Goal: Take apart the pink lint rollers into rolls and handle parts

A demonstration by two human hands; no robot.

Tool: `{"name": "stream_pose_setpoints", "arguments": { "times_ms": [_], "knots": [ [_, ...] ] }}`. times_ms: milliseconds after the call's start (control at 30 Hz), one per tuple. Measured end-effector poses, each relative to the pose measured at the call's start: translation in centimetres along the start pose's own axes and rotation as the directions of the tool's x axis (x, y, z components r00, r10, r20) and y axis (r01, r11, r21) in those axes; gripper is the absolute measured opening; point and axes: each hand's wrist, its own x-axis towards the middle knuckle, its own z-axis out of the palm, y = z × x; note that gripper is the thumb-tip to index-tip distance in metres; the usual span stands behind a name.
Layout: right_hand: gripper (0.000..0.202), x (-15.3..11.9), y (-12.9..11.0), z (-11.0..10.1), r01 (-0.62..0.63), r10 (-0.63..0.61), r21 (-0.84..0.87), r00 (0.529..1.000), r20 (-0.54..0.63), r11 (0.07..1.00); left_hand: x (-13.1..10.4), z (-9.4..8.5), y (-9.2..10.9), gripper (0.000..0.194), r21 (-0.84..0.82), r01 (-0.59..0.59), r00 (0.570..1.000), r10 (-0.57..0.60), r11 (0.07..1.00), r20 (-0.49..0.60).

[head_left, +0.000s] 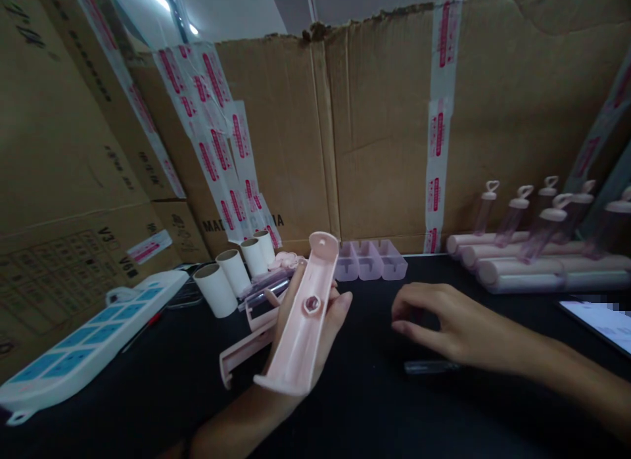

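Observation:
My left hand [338, 314] is closed on a pale pink trough-shaped plastic piece [300, 340]. This piece is tilted with its hollow side towards me, and a rounded end plate stands at each end. A hexagonal socket [311, 305] with a hole sits in its middle. My right hand [444, 324] hovers above the black table, thumb and fingertips curled together in a pinch; whatever might be between them is too small to make out. Just below it lies a small clear rod-like piece [430, 367]. Another pink trough piece [249, 347] lies behind my left wrist.
White cardboard tubes [215, 290] stand at the left beside a white power strip [93, 334]. A lilac compartment tray [371, 260] is at the back. Pink cylinders [522, 268] and clear heart-topped tubes [545, 229] occupy the right, near a phone [599, 324]. Cardboard walls [384, 130] enclose the table.

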Motion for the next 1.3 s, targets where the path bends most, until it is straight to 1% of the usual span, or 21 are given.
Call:
{"name": "stream_pose_setpoints", "arguments": {
  "times_ms": [67,133,167,233,300,400,500,567,600,633,667,700,767,833,900,933,967,1033,1133,1233,1300],
  "knots": [
    [0.018,-0.4,0.6,-0.8,-0.017,0.021,-0.029,0.989,0.145,0.999,0.1,0.1,0.1,0.019,-0.034,-0.028,0.999,0.029,0.999,0.02],
    [0.023,-0.8,1.2,-1.3,-0.051,0.058,-0.039,0.972,0.228,0.998,0.0,0.2,0.3,0.025,-0.119,-0.025,0.999,0.03,0.993,0.042],
    [0.024,-1.0,1.5,-1.4,-0.066,0.073,-0.038,0.966,0.247,0.997,-0.2,0.2,0.4,0.027,-0.172,-0.006,0.998,0.016,0.985,0.057],
    [0.023,-1.3,2.0,-1.2,-0.08,0.083,-0.024,0.962,0.261,0.997,-0.6,0.1,0.4,0.029,-0.277,0.037,0.994,-0.006,0.96,0.113],
    [0.019,-1.5,2.4,-0.8,-0.084,0.081,0.001,0.965,0.251,0.996,-1.0,-0.3,0.2,0.032,-0.335,0.057,0.987,-0.003,0.94,0.159],
    [0.013,-1.8,2.5,-0.2,-0.108,0.098,0.029,0.964,0.246,0.994,-1.5,-0.9,-0.2,0.028,-0.332,0.091,0.975,-0.016,0.939,0.221],
    [0.007,-1.7,2.2,-0.1,-0.135,0.125,0.027,0.964,0.235,0.991,-1.7,-1.4,0.0,0.033,-0.344,0.133,0.961,-0.036,0.929,0.274],
    [0.012,-1.4,1.7,-0.4,-0.119,0.111,0.054,0.985,0.135,0.991,-1.6,-1.5,0.5,0.038,-0.364,0.125,0.963,-0.025,0.923,0.268],
    [0.015,-1.2,1.4,-0.6,-0.096,0.093,0.092,0.995,0.041,0.991,-1.5,-1.5,0.8,0.038,-0.374,0.12,0.964,-0.019,0.92,0.264],
    [0.017,-1.0,1.2,-0.8,-0.057,0.07,0.145,0.994,-0.086,0.988,-1.4,-1.6,1.0,0.037,-0.382,0.116,0.965,-0.013,0.917,0.26],
    [0.018,-0.9,0.9,-1.0,-0.007,0.055,0.205,0.972,-0.23,0.979,-1.2,-1.6,1.2,0.034,-0.386,0.116,0.965,-0.011,0.915,0.263],
    [0.018,-0.7,0.6,-1.2,0.047,0.056,0.265,0.927,-0.37,0.963,-1.2,-1.6,1.3,0.032,-0.386,0.118,0.962,-0.009,0.915,0.272],
    [0.017,-0.5,0.1,-1.6,0.164,0.096,0.368,0.799,-0.593,0.915,-1.1,-1.6,1.1,0.028,-0.377,0.115,0.957,-0.001,0.919,0.291],
    [0.014,-0.5,-0.4,-1.8,0.291,0.147,0.446,0.677,-0.722,0.846,-1.3,-1.6,0.7,0.028,-0.347,0.117,0.953,-0.007,0.93,0.302],
    [0.009,-0.6,-0.9,-1.9,0.422,0.183,0.495,0.592,-0.785,0.759,-1.4,-1.5,0.4,0.03,-0.303,0.109,0.946,-0.006,0.947,0.323],
    [0.006,-0.7,-1.2,-1.8,0.469,0.194,0.508,0.568,-0.8,0.723,-1.5,-1.5,0.3,0.03,-0.272,0.107,0.941,-0.009,0.956,0.338],
    [0.004,-0.9,-1.5,-1.7,0.497,0.198,0.516,0.559,-0.805,0.698,-1.5,-1.5,0.3,0.03,-0.237,0.106,0.934,-0.015,0.966,0.358],
    [0.004,-1.2,-2.1,-1.4,0.514,0.177,0.519,0.572,-0.801,0.683,-1.5,-1.5,0.4,0.029,-0.161,0.116,0.913,-0.042,0.98,0.406],
    [0.005,-1.7,-2.8,-0.7,0.523,0.101,0.487,0.602,-0.792,0.699,-1.3,-1.5,0.7,0.03,-0.075,0.139,0.889,-0.092,0.987,0.448],
    [0.01,-2.0,-3.1,0.0,0.53,0.039,0.429,0.596,-0.802,0.732,-1.2,-1.4,0.7,0.033,-0.059,0.129,0.89,-0.089,0.99,0.446],
    [0.013,-2.1,-3.0,0.3,0.511,0.031,0.411,0.598,-0.801,0.755,-1.2,-1.5,0.6,0.034,-0.072,0.121,0.894,-0.078,0.99,0.442]
  ]
}}
